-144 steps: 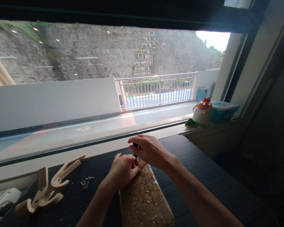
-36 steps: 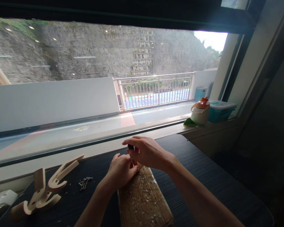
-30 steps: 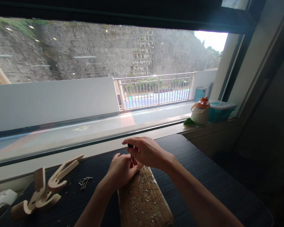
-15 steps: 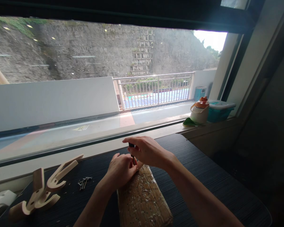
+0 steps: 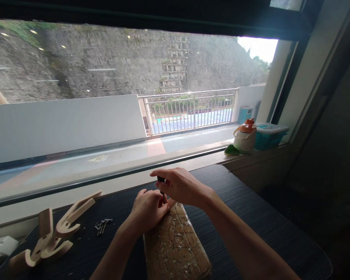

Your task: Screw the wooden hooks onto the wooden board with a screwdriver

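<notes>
My right hand is closed around the black handle of a screwdriver, which points down over the far end of a brown board. At the screwdriver's lower end, my left hand has its fingers pinched together. What they hold is mostly hidden behind the fingers. The board looks wrapped in clear film and is dotted with small holes and drawn lines. Left of my arms lies a small pile of screws. Farther left are several curved wooden hooks, some pale, some darker brown.
Everything rests on a dark table with a rounded corner, set against a window sill. A bottle with an orange lid, a green item and a teal lidded box stand on the sill. A white device sits at the lower left.
Both hands stay nearly in place at the screwdriver. The whole view has shifted slightly; the hooks, screws and board look unmoved on the table.
</notes>
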Tool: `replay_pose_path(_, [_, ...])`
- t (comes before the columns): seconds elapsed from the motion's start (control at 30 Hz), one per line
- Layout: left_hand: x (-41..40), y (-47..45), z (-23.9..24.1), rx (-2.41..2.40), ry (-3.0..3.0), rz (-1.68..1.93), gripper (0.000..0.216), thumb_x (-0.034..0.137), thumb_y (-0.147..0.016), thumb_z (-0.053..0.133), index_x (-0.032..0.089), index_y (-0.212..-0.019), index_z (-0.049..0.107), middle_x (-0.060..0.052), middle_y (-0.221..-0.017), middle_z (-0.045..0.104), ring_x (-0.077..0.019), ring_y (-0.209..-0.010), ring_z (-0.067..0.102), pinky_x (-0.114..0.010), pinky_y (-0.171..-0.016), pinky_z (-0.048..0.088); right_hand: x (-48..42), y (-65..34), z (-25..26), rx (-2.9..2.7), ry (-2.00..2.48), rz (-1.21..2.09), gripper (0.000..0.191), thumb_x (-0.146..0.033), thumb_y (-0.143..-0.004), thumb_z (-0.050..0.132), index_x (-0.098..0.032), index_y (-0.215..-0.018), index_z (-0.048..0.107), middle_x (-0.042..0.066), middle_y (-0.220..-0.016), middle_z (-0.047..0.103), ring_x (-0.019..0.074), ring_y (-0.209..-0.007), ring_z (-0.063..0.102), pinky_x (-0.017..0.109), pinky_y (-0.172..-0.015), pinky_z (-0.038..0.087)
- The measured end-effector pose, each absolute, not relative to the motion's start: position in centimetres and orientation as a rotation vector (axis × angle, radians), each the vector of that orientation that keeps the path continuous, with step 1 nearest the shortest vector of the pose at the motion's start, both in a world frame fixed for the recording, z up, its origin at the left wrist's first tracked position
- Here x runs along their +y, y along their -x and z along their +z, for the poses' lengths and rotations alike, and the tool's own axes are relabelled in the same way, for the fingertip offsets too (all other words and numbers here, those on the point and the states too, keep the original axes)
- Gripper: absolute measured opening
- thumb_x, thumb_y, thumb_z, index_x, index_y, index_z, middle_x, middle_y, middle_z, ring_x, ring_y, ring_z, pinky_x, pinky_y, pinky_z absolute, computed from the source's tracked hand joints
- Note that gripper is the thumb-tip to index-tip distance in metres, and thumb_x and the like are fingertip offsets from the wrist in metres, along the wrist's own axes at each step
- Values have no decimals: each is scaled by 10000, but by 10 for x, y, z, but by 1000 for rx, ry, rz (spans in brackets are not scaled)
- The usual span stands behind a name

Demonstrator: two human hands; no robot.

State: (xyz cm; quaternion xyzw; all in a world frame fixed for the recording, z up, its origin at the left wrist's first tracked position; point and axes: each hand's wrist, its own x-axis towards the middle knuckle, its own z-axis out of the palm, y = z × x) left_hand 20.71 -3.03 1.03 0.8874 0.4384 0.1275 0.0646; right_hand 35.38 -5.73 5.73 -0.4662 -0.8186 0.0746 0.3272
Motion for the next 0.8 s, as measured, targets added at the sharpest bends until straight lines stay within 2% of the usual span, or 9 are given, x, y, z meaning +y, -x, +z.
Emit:
replay_pose_path(0.13, [-30,-208,10,1334,-2675,395,233,343,-777,501,216,-617,612,11,-628,669,-193,-659,614,-359,-783,392,-55,-354,56,-2107,1230,219,317,-265,-845,498,-220,-1143,594,13,-757,660,122,-677,576,220,-624,374])
replay_pose_path(0.33, [-31,-208,12,1329,-2674,378,217,339,-780,498,213,-643,611,5,-649,677,-192,-670,617,-364,-791,397,-57,-354,57,-2144,1218,189,350,-202,-826,495,-229,-1164,585,21,-850,669,124,-722,583,223,-648,378])
replay_pose_path(0.57, [-31,-208,11,1342,-2668,380,227,336,-776,501,211,-616,602,2,-635,677,-197,-685,624,-352,-765,402,-52,-355,55,-2105,1253,161,323,-278,-852,500,-217,-1158,584,27,-809,668,127,-696,583,226,-622,374])
replay_pose_path(0.7, [-31,-208,12,1346,-2670,376,211,336,-777,500,211,-647,610,0,-651,680,-196,-677,622,-364,-794,398,-56,-353,56,-2156,1226,124,355,-224,-828,504,-234,-1178,563,27,-894,671,129,-733,585,232,-644,372])
replay_pose_path(0.8, [-32,-208,12,1351,-2679,384,200,334,-773,502,210,-667,618,-15,-675,686,-213,-721,628,-369,-807,395,-58,-352,56,-2182,1222,114,372,-200,-827,489,-242,-1192,551,24,-868,674,137,-753,589,235,-644,366])
